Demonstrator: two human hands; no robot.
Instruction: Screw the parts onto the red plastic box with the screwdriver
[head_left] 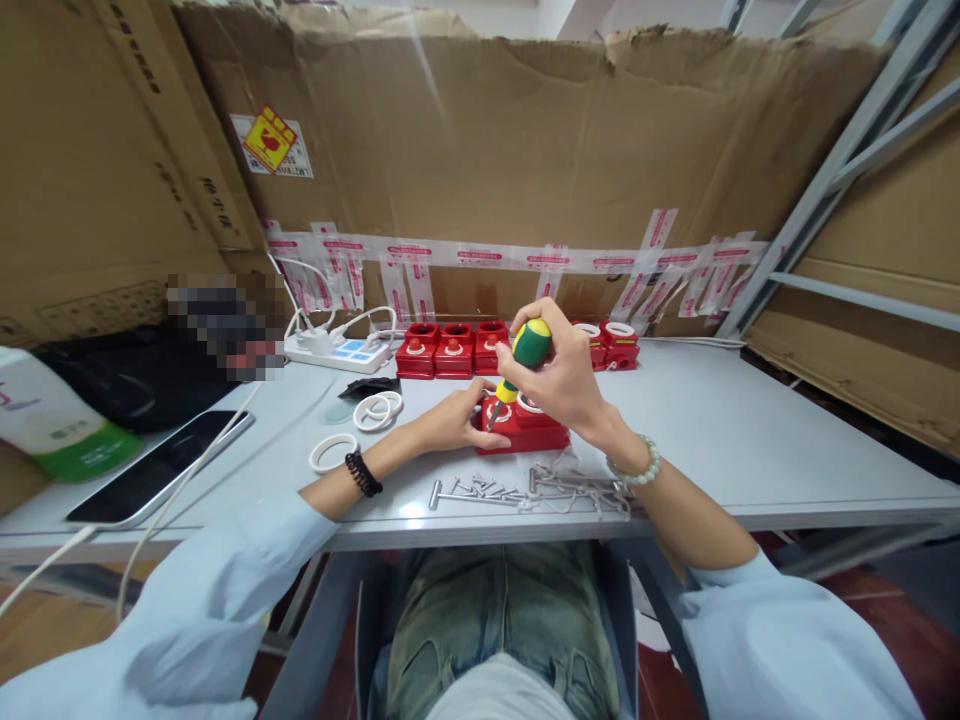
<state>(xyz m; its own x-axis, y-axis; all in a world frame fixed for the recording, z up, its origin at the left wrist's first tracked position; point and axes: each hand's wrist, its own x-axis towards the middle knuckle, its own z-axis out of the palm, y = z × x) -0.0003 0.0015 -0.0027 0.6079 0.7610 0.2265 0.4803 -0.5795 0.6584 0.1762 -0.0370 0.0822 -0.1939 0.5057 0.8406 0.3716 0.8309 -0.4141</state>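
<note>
A red box (534,438) sits on the counter (750,430) in front of the person, its long side facing them. The left hand (459,420) clamps its fingers on the box's left end, thumb along the front. The right hand (559,372) has its fingers wrapped around the green-and-yellow handle of a screwdriver (531,347), which slants down with its tip at the left part of the box's top; whether it touches cannot be told. Nearer the counter's edge lie loose screws (487,488), a T-ended metal rod (480,499) and tangled white cord (600,495). White rings (330,453) lie to the left, near a black packet (371,388). Behind stand more red units (415,358) in a row, beside a white power strip (360,355); a phone (161,468) lies far left.
</note>
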